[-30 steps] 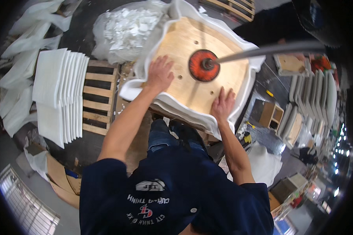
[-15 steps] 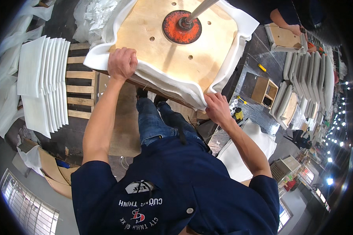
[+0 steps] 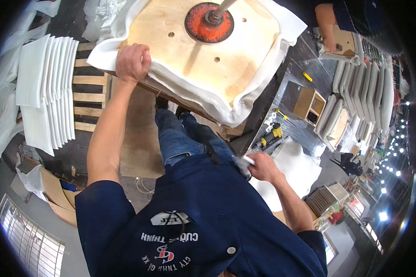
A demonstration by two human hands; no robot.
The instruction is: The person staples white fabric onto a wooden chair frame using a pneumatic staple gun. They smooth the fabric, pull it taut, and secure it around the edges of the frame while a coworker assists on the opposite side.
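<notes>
A plywood panel (image 3: 247, 51) with several holes lies at the top centre. White foam padding (image 3: 235, 114) curls up around its edges. A red round plate (image 3: 196, 30) on a metal rod stands against the middle of the wood. At the near left corner, my left hand (image 3: 133, 63) is closed on the padding's edge, fingers curled over it. My right hand (image 3: 266, 167) is away from the panel, closed beside my right hip. A small white blurred object (image 3: 247, 159) pokes out of its grip; its kind cannot be made out.
White sheets (image 3: 289, 173) and a yellow-black tool (image 3: 270, 135) lie right of my hip. Beyond are a wooden box (image 3: 309, 106), a yellow cutter (image 3: 307, 76) and stacked grey cushions (image 3: 363, 87). Left stand foam sheets (image 3: 46, 92) and a pallet (image 3: 88, 97). A co-worker's arm (image 3: 327, 32) reaches in at upper right.
My right hand has let go of the padding's near right corner and moved down to my hip, now with something white in it. My left hand still grips the padding.
</notes>
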